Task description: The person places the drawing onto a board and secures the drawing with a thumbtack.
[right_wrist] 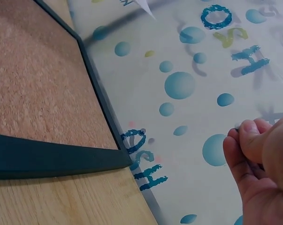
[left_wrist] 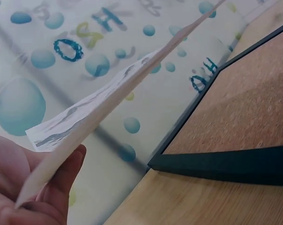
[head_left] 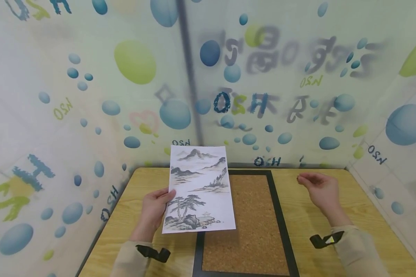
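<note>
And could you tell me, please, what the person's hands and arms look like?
The left hand and right hand are bare. The left sleeve and right sleeve are long, plain and cream-coloured. The left band and right band are black, each with a small blocky end.

**A curtained work booth**

Interior of a small booth-like work space. Pale printed sheeting (head_left: 135,23), patterned with blue and green drops (head_left: 136,62) and mirrored "H2O" lettering (head_left: 240,103), bounds it at left, front and right. A wood-grain tabletop (head_left: 312,215) spans the space and reaches the front sheeting. The kind of building around the booth cannot be told.
</note>
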